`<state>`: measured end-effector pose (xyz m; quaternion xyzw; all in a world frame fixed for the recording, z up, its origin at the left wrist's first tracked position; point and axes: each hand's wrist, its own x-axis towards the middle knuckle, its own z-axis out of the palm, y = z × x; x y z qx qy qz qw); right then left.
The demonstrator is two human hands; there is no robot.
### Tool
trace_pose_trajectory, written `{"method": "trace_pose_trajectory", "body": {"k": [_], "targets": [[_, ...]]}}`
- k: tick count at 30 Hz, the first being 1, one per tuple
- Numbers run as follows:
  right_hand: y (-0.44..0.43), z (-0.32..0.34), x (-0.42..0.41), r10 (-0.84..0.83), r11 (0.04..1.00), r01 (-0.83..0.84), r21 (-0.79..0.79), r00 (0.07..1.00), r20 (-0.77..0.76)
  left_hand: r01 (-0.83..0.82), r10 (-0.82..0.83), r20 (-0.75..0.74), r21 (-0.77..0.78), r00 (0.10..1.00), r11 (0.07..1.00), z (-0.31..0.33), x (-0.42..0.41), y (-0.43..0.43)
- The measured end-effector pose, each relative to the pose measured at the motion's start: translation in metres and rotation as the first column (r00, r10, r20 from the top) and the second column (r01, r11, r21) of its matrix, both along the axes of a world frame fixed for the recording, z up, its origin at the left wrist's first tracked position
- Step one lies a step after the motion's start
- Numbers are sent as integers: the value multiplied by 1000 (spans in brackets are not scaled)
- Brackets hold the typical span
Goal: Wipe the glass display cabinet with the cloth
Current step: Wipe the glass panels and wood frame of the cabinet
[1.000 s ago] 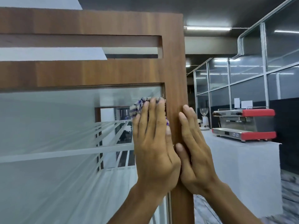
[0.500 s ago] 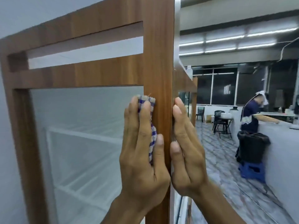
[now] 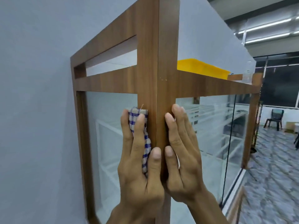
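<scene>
Head view: white racks [image 3: 98,143] inside cabinet [image 3: 166,62], yellow tray [image 3: 202,68] atop

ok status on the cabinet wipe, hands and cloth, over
Left hand flat, pressing checked cloth where side glass meets cabinet corner post. Right hand flat on post's other face, holding nothing. Nothing blocking the glass.

A plain pale grey-blue wall [image 3: 32,110] is filling the left side. At the far right, fluorescent strip lights [image 3: 267,28] are glowing on the ceiling above dark windows [image 3: 281,88], and a dark chair [image 3: 275,118] is standing on a grey patterned floor [image 3: 271,175].
</scene>
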<state>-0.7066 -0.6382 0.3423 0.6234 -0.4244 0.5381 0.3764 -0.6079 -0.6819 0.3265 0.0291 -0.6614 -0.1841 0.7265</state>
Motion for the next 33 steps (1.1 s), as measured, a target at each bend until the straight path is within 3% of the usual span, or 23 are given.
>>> {"method": "trace_pose_trajectory", "body": {"k": [7,13,18,22,25,28,31,33], "targets": [[-6,-1,-23,150,988,-147,42,985,-87,-399,403,-110,62,908,915,-7,-18,22],[-15,8,-37,311,950,-310,46,950,-31,-629,624,-87,-165,776,760,-5,-28,33],[-22,4,-64,374,926,-373,49,927,-16,-762,769,-55,-200,636,616,-3,-42,43],[-35,-4,-96,294,954,-294,54,956,8,-812,849,70,-259,524,523,-1,-67,52],[-41,-7,-118,330,942,-329,62,944,-13,-836,884,145,-288,444,467,3,-95,49],[-41,0,-141,379,924,-377,65,925,-31,-910,921,230,-204,314,361,12,-125,37],[-40,10,-166,380,924,-377,71,923,-52,-925,870,370,-66,326,375,18,-141,39],[-42,15,-185,371,928,-366,74,925,-75,-916,840,474,-150,264,372,14,-139,44]]}}
